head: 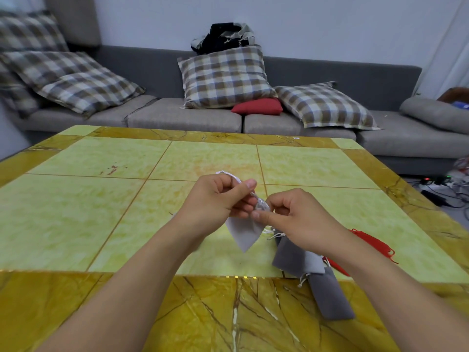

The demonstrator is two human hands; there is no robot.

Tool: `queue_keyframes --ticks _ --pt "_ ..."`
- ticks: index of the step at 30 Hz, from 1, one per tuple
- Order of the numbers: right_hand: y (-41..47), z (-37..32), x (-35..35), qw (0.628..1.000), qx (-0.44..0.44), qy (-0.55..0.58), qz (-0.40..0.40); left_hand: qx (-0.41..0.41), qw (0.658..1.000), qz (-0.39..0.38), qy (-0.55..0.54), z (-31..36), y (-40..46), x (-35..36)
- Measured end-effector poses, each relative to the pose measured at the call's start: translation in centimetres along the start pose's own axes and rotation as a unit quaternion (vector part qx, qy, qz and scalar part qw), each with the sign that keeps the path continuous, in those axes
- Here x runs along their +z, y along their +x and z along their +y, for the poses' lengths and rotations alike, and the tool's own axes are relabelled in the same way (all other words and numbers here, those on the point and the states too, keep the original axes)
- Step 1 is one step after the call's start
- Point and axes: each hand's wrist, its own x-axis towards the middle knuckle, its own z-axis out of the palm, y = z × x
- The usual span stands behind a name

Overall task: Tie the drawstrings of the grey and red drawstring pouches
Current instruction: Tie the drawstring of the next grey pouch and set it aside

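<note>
A light grey drawstring pouch point(243, 232) hangs above the table between both hands, its gathered mouth up. My left hand point(218, 196) pinches its white drawstring point(234, 177), which loops over the fingers. My right hand point(294, 217) pinches the pouch's puckered neck with thumb and forefinger. Under my right wrist lie darker grey pouches point(297, 257) with white cords, one of them point(330, 295) reaching over the table's brown border. A red pouch point(373, 243) lies right of them, mostly hidden by my right forearm.
The table point(101, 199) is yellow-green marble with a brown veined border. Beyond its far edge stands a grey sofa point(182, 118) with checked cushions and a red cushion point(257, 106). Cables and a power strip point(436, 189) lie on the floor at the right.
</note>
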Motion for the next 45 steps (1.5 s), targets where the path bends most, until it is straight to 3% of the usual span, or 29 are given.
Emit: queue_keyframes --ticks 4,7,8,10,13,18,27,32,35,39,42,45 --pt "0.1 0.1 -0.2 1.000 -0.015 0.012 -0.012 -0.031 0.995 0.091 0.023 -0.3 0.5 -0.7" --pt "0.0 0.2 -0.2 0.998 -0.040 -0.051 -0.019 -0.035 0.975 0.159 0.149 -0.7 0.7 -1.4" --pt "0.0 0.2 -0.2 0.996 -0.049 -0.073 -0.023 0.011 0.969 0.142 0.200 -0.6 0.6 -1.6" --pt "0.0 0.1 -0.2 0.993 -0.059 -0.097 -0.027 0.131 0.947 0.024 0.291 -0.1 0.2 -1.8" --pt "0.0 0.2 -0.3 0.991 -0.076 -0.104 -0.023 0.168 0.926 -0.100 0.324 -0.2 0.1 -1.8" --pt "-0.1 0.3 -0.6 0.988 -0.083 -0.134 -0.010 0.161 0.944 -0.075 0.280 -0.9 0.3 -1.5" --pt "-0.1 -0.5 -0.2 0.997 -0.057 -0.045 0.024 0.209 0.921 -0.027 0.328 -0.8 0.2 -1.3" --pt "-0.1 -0.1 -0.4 0.998 -0.046 -0.026 0.015 0.150 0.916 -0.063 0.368 -0.6 0.0 -1.2" --pt "0.0 0.2 -0.5 0.999 -0.033 -0.023 0.022 0.161 0.902 -0.080 0.392 -0.4 -0.1 -1.1" --pt "0.2 0.2 -0.4 0.998 -0.028 -0.009 0.051 0.178 0.912 -0.086 0.361 -0.7 0.1 -1.0" --pt "0.2 0.0 -0.4 0.998 -0.033 -0.009 0.050 0.111 0.961 -0.113 0.228 -0.7 -0.2 -0.4" --pt "0.2 0.1 -0.3 0.997 -0.051 -0.013 0.054 0.063 0.987 -0.122 0.088 -0.5 -0.4 0.2"
